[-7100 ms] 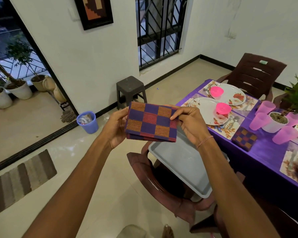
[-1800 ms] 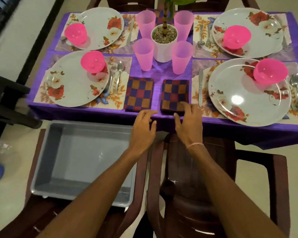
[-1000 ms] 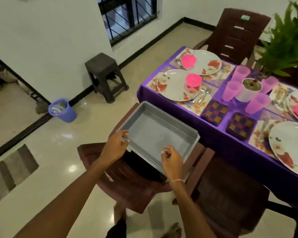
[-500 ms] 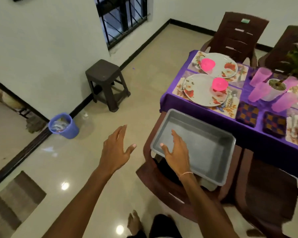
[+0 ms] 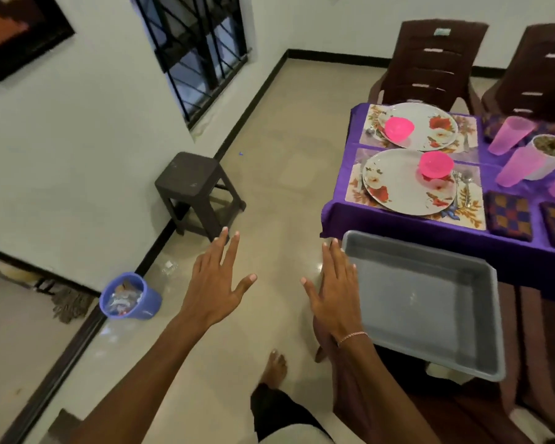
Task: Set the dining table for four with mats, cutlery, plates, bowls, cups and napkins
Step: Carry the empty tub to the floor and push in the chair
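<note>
The purple-clothed table (image 5: 398,224) stands at the right with floral mats, two white floral plates (image 5: 401,184), each bearing a pink bowl (image 5: 435,164), and cutlery (image 5: 463,182). Pink cups (image 5: 511,134) ring a white plant pot (image 5: 550,155). Two checked napkins (image 5: 510,219) lie folded near the table's front edge. A grey tray (image 5: 426,302) with nothing in it rests on a brown chair. My left hand (image 5: 220,278) hovers over the floor with fingers spread. My right hand (image 5: 335,291) is flat and spread at the tray's left edge. Neither hand holds anything.
A dark plastic stool (image 5: 196,187) stands by the wall. A blue bin (image 5: 127,298) sits on the floor at the left. Two brown chairs (image 5: 430,62) stand behind the table. My bare foot (image 5: 274,368) is on the tiled floor.
After laying the second napkin on the table, my hands reached to the tray, then left it. Both hands are now spread flat and empty, and my view has swung left.
</note>
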Demonstrator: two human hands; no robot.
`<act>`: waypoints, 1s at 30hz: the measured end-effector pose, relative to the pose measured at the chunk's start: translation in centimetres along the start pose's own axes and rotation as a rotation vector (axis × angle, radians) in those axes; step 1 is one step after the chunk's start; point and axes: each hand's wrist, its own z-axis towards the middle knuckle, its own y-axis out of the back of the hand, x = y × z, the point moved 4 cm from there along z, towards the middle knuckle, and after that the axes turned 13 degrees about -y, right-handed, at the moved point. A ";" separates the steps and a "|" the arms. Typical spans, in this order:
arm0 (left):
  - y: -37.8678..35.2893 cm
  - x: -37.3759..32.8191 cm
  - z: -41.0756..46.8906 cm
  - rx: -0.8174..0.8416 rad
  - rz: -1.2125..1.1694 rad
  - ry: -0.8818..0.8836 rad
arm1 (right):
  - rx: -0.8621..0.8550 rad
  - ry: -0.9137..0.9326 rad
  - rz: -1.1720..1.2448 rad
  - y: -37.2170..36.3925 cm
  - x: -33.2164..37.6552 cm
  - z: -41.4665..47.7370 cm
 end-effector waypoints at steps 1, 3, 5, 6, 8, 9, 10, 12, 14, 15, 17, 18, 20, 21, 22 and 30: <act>0.5 0.7 1.3 0.021 0.003 -0.021 | -0.005 -0.040 0.014 -0.3 0.2 0.7; 1.4 2.0 4.1 0.063 -0.012 -0.066 | -0.031 -0.105 0.031 -0.7 0.4 2.1; 1.5 3.2 7.3 0.114 -0.019 -0.116 | -0.071 -0.168 0.027 -0.7 0.3 3.2; 1.4 3.6 8.8 0.130 -0.015 -0.138 | -0.086 -0.203 0.029 -0.5 0.3 3.5; 0.5 3.3 12.0 0.187 -0.012 -0.180 | -0.111 -0.286 0.054 0.0 -0.1 3.8; -0.6 2.3 13.9 0.232 -0.021 -0.215 | -0.137 -0.342 0.067 0.5 -0.9 3.7; -1.4 1.5 15.1 0.255 -0.014 -0.233 | -0.155 -0.363 0.067 0.7 -1.2 3.5; -3.5 -0.6 17.7 0.320 -0.022 -0.309 | -0.196 -0.439 0.055 0.9 -2.6 3.0; -5.9 -2.9 20.2 0.401 -0.021 -0.416 | -0.232 -0.569 0.073 0.9 -4.5 2.5; -7.4 -3.9 21.5 0.440 -0.025 -0.466 | -0.256 -0.626 0.081 0.7 -5.6 2.3; -9.3 -6.0 23.6 0.507 -0.046 -0.554 | -0.302 -0.720 0.085 0.4 -7.3 2.1; -10.4 -7.1 24.9 0.546 -0.055 -0.600 | -0.324 -0.778 0.089 0.1 -8.1 2.1; -12.6 -8.8 27.7 0.615 -0.062 -0.692 | -0.358 -0.891 0.113 -0.4 -9.2 2.6; -13.5 -9.7 29.3 0.650 -0.079 -0.725 | -0.375 -0.938 0.133 -0.6 -9.6 3.0; -14.4 -10.3 30.8 0.685 -0.104 -0.744 | -0.394 -0.978 0.149 -0.9 -9.9 3.6; -22.2 -18.9 40.5 1.045 -0.082 -1.045 | -0.615 -1.432 0.341 -1.7 -12.2 7.2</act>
